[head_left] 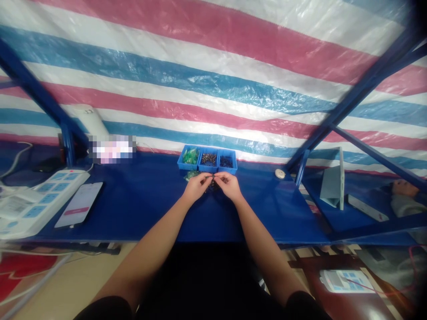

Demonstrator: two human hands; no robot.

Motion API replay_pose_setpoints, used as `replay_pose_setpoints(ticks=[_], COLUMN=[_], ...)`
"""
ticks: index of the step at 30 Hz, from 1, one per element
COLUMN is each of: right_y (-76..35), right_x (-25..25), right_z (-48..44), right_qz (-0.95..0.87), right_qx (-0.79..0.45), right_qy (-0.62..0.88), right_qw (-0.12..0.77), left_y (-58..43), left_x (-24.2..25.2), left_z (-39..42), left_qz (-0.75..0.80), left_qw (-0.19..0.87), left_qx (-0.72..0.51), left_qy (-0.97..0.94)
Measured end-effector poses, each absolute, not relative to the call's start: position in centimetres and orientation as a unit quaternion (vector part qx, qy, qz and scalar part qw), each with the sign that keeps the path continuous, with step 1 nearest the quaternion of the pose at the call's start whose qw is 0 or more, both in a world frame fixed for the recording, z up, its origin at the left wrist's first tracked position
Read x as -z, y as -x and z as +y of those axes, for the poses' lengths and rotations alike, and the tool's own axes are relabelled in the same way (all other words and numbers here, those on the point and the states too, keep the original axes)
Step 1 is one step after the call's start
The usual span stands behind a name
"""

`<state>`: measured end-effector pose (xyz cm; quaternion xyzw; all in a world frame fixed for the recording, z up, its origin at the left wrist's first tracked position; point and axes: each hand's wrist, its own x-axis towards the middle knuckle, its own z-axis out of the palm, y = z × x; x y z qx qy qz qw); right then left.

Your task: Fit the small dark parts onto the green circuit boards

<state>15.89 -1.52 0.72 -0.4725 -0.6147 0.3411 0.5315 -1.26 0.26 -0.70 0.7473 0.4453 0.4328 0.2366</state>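
My left hand and my right hand meet over the blue table, fingertips pinched together on a small dark part too tiny to name. Under the hands lies a small dark heap of parts. Just behind them stand three joined blue bins: the left one holds green pieces, the middle one small brownish parts, the right one dark parts. A few green pieces lie on the table by my left hand.
A phone lies screen up at the left beside a white power strip. A small round object sits at the right. A tablet on a stand is on the neighbouring table. Blue frame struts cross both sides.
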Motion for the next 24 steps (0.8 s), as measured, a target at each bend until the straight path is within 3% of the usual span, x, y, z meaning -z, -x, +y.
replay_pose_setpoints(ticks=[24], right_y=[-15.87], right_x=[-0.42], right_z=[-1.40], right_qz=[-0.619], right_qx=[-0.348], right_qy=[0.454], right_qw=[0.539], left_y=[1.19], left_x=[0.56], left_z=[0.26], left_qz=[0.437], left_qw=[0.211], left_qx=[-0.448], left_qy=[-0.751])
